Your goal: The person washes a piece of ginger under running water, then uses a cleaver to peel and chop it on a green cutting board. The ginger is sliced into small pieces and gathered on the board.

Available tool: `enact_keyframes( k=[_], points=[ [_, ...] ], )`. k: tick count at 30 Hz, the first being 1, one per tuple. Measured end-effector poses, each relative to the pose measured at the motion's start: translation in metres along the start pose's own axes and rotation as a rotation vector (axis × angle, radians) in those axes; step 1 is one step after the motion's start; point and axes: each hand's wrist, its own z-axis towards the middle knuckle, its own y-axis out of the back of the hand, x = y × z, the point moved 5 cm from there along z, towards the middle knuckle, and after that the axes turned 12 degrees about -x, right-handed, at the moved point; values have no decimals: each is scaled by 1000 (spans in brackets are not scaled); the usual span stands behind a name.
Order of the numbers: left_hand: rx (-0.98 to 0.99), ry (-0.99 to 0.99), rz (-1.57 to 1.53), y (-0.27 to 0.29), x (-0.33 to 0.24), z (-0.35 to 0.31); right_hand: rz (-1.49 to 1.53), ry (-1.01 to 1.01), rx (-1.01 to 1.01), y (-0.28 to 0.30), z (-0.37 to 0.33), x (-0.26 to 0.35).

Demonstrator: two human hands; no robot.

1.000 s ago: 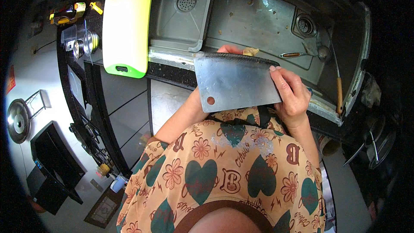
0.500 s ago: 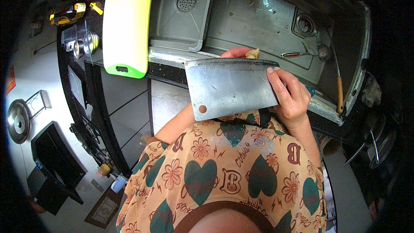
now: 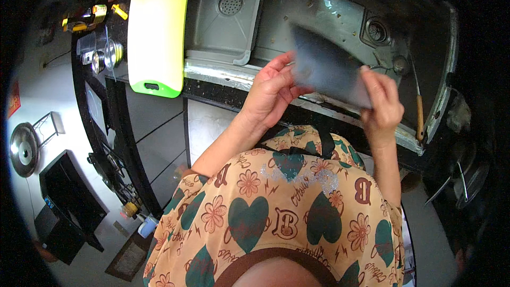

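A broad cleaver (image 3: 332, 69), smeared by motion, is tilted over the front rim of the sink. My right hand (image 3: 382, 101) is closed around its right end; the handle is hidden in the grip. My left hand (image 3: 273, 87) is at the other end of the blade, palm partly turned up and fingers curled. The blade covers its fingertips, so whatever they hold is hidden. Below the blade lies the sink's front edge (image 3: 212, 74).
A green-edged cutting board (image 3: 156, 32) bridges the counter at left. The double sink (image 3: 276, 37) has scraps on its bottom. A peeler-like tool (image 3: 377, 66) and a long wooden-handled utensil (image 3: 419, 117) lie at its right. Glass jars (image 3: 111, 53) stand left of the board.
The cleaver has swung up and right, away from my body, and its blade has tilted. My left hand has come out from behind it. The pale brownish lump seen above the blade is now hidden.
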Motion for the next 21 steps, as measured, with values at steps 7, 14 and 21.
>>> enact_keyframes(
  k=[7, 14, 21],
  points=[
    [-16, -27, 321, -19, -5, -24, 72, 179, -9, -11, 2, 42],
    [-40, 1, 292, -11, -2, -27, 52, 210, 13, -15, 0, 45],
    [106, -52, 156, 0, 3, -18, 26, 269, -14, -19, 0, 34]
  ],
)
